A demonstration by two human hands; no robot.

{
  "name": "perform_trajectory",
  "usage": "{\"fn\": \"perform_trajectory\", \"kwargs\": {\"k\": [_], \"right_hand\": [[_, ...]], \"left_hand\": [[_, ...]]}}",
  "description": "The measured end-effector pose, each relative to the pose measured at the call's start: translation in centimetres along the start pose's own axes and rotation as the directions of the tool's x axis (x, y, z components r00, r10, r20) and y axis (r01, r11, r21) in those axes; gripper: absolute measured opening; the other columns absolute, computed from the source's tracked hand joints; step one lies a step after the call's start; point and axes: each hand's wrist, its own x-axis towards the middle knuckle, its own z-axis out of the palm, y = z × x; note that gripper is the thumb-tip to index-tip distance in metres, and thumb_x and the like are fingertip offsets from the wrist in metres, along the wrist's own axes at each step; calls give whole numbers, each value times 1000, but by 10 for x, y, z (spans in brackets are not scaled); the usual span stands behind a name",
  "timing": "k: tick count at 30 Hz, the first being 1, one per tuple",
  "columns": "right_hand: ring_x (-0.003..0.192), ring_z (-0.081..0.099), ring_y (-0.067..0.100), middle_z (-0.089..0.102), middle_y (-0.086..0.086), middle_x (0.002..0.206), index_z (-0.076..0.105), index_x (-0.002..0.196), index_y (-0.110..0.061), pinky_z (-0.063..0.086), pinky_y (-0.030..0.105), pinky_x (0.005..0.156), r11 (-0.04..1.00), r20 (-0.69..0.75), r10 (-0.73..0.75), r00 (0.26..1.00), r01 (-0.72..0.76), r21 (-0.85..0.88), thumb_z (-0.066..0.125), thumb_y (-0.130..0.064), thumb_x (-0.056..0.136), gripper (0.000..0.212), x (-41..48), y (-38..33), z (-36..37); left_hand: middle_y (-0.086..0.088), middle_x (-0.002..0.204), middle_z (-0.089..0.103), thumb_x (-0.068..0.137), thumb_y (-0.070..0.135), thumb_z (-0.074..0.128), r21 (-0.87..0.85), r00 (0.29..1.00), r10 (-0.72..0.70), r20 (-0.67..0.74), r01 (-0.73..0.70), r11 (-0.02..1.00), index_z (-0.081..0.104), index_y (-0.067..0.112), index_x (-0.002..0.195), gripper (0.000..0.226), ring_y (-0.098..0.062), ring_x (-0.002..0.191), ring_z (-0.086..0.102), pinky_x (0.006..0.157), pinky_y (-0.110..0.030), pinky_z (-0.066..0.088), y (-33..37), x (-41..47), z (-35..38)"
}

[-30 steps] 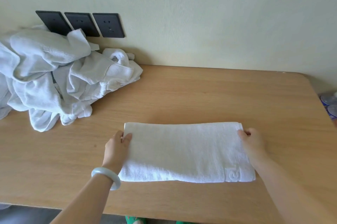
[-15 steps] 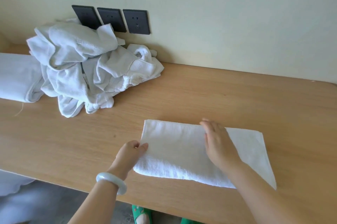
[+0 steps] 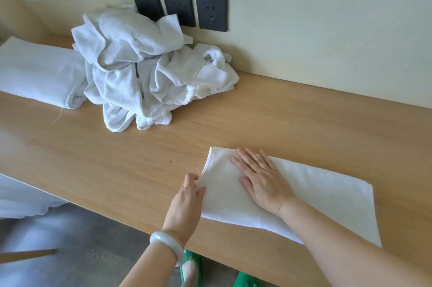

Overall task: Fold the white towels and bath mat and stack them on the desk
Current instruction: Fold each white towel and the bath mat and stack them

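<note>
Head view: right hand (image 3: 261,181) has moved off the end of the folded towel (image 3: 315,193), now flat, straight-fingered on its left half at the table (image 3: 280,123) front, left hand (image 3: 187,200) pinching its left edge; another fold likely.

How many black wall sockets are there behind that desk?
3, in a row on the wall: the left socket, partly covered by the crumpled towel pile, the middle socket, and the right socket. The pile could hide another.

Single head-worn view, looking forward and down, close over the bench (image 3: 140,158); wall (image 3: 327,17) at 12 o'clock.
</note>
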Motion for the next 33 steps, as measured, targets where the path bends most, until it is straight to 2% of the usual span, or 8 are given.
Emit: {"fn": "perform_trajectory", "kwargs": {"k": [3,5,10,15,23,27,30,33], "right_hand": [[147,18,19,22,2,159,27,151,-16,13,46,118,999,-47,49,998,-50,-5,27,-36,102,53,-7,-15,-8],[147,20,20,26,7,157,31,149,-9,17,47,117,979,-102,203,974,-203,16,30,-33,100,55,-15,-32,-7],[146,20,19,30,6,156,34,148,-8,14,45,115,895,-76,445,892,-439,80,32,-39,97,60,-50,-28,5],[149,-2,10,4,-5,162,11,155,-21,4,41,119,876,-50,477,877,-480,-54,14,-51,101,61,-132,53,-12],[149,6,16,13,5,161,17,153,-16,-4,40,119,682,-93,725,682,-730,-39,-4,-56,94,75,-174,110,-31],[145,24,26,30,12,155,35,147,-5,11,48,116,788,-250,603,757,-614,41,27,-32,96,58,-116,34,-32],[145,27,23,36,10,153,42,143,-5,18,46,115,825,-182,563,806,-535,182,31,-23,97,50,-84,-17,-11],[148,14,19,23,7,159,30,149,-9,15,46,116,833,-104,553,827,-548,74,29,-28,99,54,-99,-14,8]], "left_hand": [[-5,120,51,94,20,52,303,953,246,-178,-185,935,45,8,131,39,-24,109,53,92,-32,45,14,-1,5],[-9,131,54,95,20,48,410,887,443,-129,-359,839,49,4,133,41,-26,120,54,104,-35,40,35,8,22],[-3,163,-9,95,48,5,431,958,262,113,-285,856,-4,16,155,69,-13,147,-18,118,-36,-16,49,31,73],[0,163,5,98,49,18,557,915,387,109,-379,739,11,21,156,65,-15,150,0,121,-43,0,25,33,73],[-6,162,13,98,48,15,580,915,398,70,-362,730,19,16,155,65,-21,150,8,120,-47,3,32,32,77],[-12,161,18,98,35,28,545,847,514,134,-496,676,25,10,152,60,-25,150,11,119,-49,10,78,17,104],[-9,161,16,96,29,35,522,831,519,198,-538,662,27,10,152,60,-24,150,11,118,-47,10,87,0,130],[-4,163,13,99,31,26,536,841,496,215,-526,660,22,17,154,57,-20,150,7,119,-48,10,69,-2,126]]}}
